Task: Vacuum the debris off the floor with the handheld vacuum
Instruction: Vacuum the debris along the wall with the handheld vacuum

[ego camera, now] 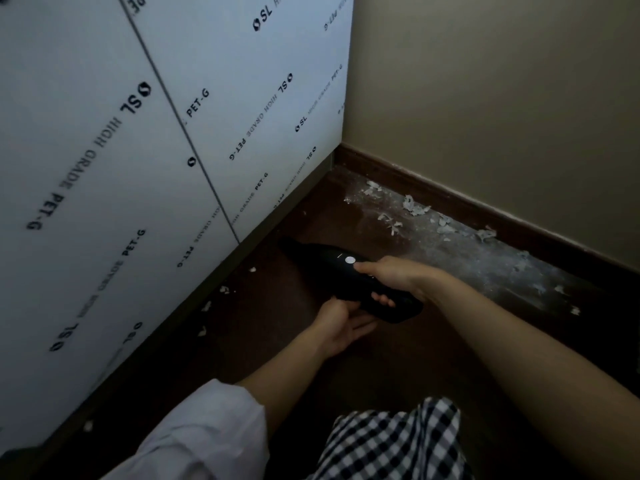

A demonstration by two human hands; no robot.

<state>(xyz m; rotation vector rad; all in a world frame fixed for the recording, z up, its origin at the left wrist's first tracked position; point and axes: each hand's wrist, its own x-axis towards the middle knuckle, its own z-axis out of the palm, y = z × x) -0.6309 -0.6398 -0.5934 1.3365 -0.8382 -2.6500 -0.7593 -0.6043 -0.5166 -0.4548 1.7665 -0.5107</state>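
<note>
A black handheld vacuum [332,268] lies low over the dark wood floor, its nozzle pointing up-left toward the white panel. My right hand [394,277] grips its rear body, thumb stretched toward the white round button [350,260]. My left hand [341,323] sits under the vacuum's back end, palm up, fingers relaxed and touching it. Pale debris flakes [414,206] and dust lie along the baseboard beyond the nozzle. Smaller scraps [224,289] lie by the panel's foot.
A white film-covered panel [145,168] printed with SL HIGH GRADE PET-G stands on the left. A beige wall [502,98] with a dark baseboard [450,199] closes the right. A checked trouser leg [391,441] fills the bottom.
</note>
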